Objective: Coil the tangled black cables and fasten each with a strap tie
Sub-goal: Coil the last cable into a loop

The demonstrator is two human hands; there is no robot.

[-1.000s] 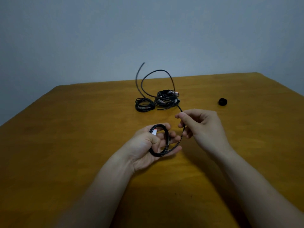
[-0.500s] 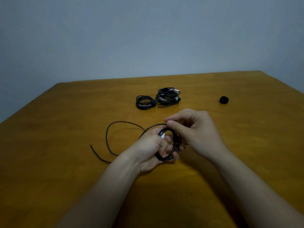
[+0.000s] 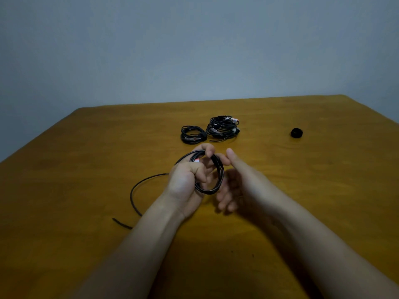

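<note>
Fingers (image 3: pixel 201 177) of the left hand (image 3: pixel 185 184) curl round the black cable coil (image 3: pixel 219 171), gripping it above the table (image 3: pixel 86 169); its loose tail (image 3: pixel 138 186) trails left. The right hand (image 3: pixel 239 186), fingers relaxed and blurred, hovers just beside the coil.

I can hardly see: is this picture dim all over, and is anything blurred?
Head view: dim light throughout, no glare; the right hand is motion-blurred beside the cable coil the left hand grips; soft shadow darkens the table under the forearms.
</note>
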